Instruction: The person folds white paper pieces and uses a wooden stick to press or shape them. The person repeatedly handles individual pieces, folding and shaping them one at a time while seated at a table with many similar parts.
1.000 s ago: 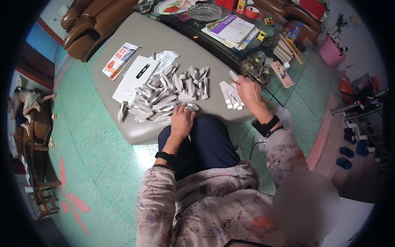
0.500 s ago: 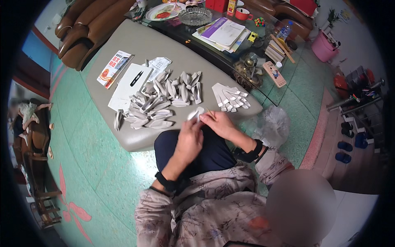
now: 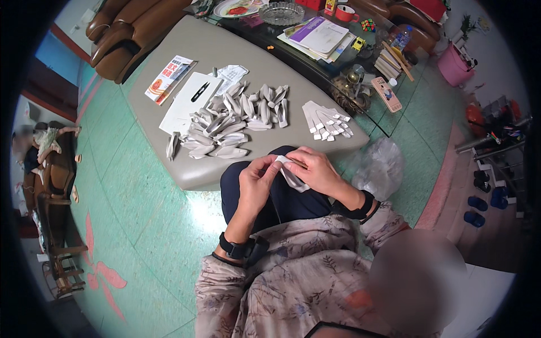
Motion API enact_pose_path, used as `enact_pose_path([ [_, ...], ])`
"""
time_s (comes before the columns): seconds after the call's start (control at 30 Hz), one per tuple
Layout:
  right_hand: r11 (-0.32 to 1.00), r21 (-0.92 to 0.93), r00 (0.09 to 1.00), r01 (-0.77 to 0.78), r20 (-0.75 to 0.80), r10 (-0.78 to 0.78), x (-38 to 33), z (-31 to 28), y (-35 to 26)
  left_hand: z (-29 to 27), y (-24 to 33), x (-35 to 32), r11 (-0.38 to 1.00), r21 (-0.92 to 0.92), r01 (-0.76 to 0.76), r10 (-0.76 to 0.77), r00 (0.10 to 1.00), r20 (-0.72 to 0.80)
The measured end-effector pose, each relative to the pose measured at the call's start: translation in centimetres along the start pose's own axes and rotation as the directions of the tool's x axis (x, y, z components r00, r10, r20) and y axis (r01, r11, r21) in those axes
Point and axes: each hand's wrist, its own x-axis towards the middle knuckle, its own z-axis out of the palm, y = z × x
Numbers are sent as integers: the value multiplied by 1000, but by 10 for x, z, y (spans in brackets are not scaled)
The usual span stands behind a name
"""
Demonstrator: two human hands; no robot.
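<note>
Above my dark-trousered lap, both hands hold one folded grey-white piece (image 3: 294, 180), paper or cloth. My left hand (image 3: 256, 183) pinches its upper end between thumb and fingers. My right hand (image 3: 320, 173) grips the same end from the other side, with a thin brownish stick (image 3: 297, 163) also in its fingers. The piece's lower part hangs toward my right wrist. On the grey padded bench ahead lies a heap of similar folded pieces (image 3: 228, 127), with one piece (image 3: 172, 146) apart at its left. Flat white strips (image 3: 327, 121) are fanned out at the bench's right end.
A white sheet (image 3: 183, 110) carries small black thread snips (image 3: 199, 92), beside a booklet (image 3: 171, 79). Behind the bench (image 3: 169, 48), a glass table holds notebooks (image 3: 321, 36) and an ashtray (image 3: 282, 13). A clear plastic bag (image 3: 380, 166) lies right of my knees.
The hands have turned the folded piece, so its body now hangs down to the right. My left hand has opened out to a thumb-and-finger pinch. The whole view has shifted slightly.
</note>
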Motion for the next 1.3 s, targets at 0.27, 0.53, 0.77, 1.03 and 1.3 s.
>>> enact_pose_path([
  [0.27, 959, -276, 985, -67, 135, 108, -31, -6, -37, -8, 5, -8, 983, -68, 170, -177, 978, -114],
  [0.53, 967, -244, 997, -71, 19, 78, -38, 12, -19, -6, -3, -20, 880, -402, 252, -259, 965, 39],
  [0.77, 991, -122, 995, -45, -91, 33, -39, 17, -19, -8, 0, -25, 859, -433, 271, -291, 956, 22],
  [1.03, 991, 15, 990, -136, -45, 136, -45, 21, -15, -10, -3, -33, 910, -357, 212, -231, 973, -11],
  [1.3, 899, 281, 937, -334, -5, 350, -50, 27, -12, -6, -4, -35, 924, -328, 196, -194, 980, 40],
])
